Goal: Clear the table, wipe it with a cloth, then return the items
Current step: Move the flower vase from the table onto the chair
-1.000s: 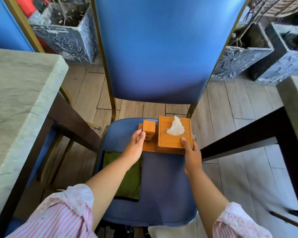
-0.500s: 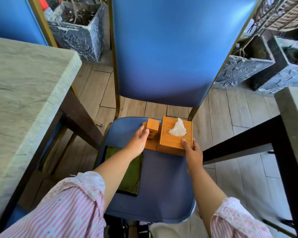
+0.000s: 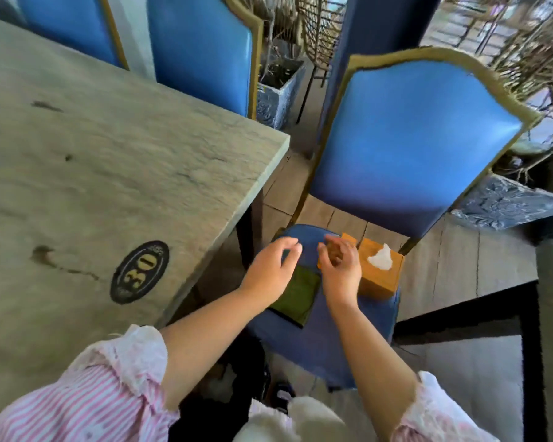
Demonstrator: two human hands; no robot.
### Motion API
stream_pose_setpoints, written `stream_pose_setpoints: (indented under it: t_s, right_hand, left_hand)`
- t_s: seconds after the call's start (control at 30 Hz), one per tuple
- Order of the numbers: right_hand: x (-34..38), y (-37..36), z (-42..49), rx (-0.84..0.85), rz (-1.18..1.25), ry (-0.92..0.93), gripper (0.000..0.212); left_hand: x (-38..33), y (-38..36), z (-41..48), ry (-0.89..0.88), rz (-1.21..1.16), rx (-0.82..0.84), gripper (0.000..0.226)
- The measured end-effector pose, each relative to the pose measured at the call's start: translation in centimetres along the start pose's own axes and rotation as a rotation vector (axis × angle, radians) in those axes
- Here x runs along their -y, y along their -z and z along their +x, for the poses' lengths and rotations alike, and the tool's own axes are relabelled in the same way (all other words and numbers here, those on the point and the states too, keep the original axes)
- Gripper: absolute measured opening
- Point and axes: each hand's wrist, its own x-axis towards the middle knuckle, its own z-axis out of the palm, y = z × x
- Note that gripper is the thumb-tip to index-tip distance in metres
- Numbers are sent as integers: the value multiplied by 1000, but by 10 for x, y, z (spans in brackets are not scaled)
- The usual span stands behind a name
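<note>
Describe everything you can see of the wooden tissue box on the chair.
The tissue box is a squarish block of plain orange-brown wood, with a white tissue poking up from an opening in its top. It sits upright at the back right of the blue chair seat, beside a smaller wooden block on its left. The right hand overlaps its left edge; whether it touches is unclear.

left hand (image 3: 273, 269) — empty, over green cloth (image 3: 297, 296) | right hand (image 3: 340, 272) — empty, near tissue box (image 3: 380, 272) | cloth, box on chair seat (image 3: 320, 342)
</note>
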Motion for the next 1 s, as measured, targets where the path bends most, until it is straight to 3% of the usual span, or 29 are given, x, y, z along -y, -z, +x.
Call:
stream_pose_setpoints:
  t_s: [0.17,0.3,0.53,0.7,1.0]
  right_hand:
    - [70,-56,-73,190,-65,255,20]
    - [116,-105,-143,267,-22,334,20]
    - [178,-194,-295,336,24,404,20]
    - [218,-246,-386,433,79,287,22]
    - [271,-327,-455,536,57,344,24]
  left_hand:
    - [27,87,-74,12,-41,-179,33]
    - [65,159,-135,54,-3,-311,32]
    - [142,286,-259,83,26,-392,31]
    - [180,359,-337,206,88,-421,37]
    - [228,460,-384,299,55,-433,44]
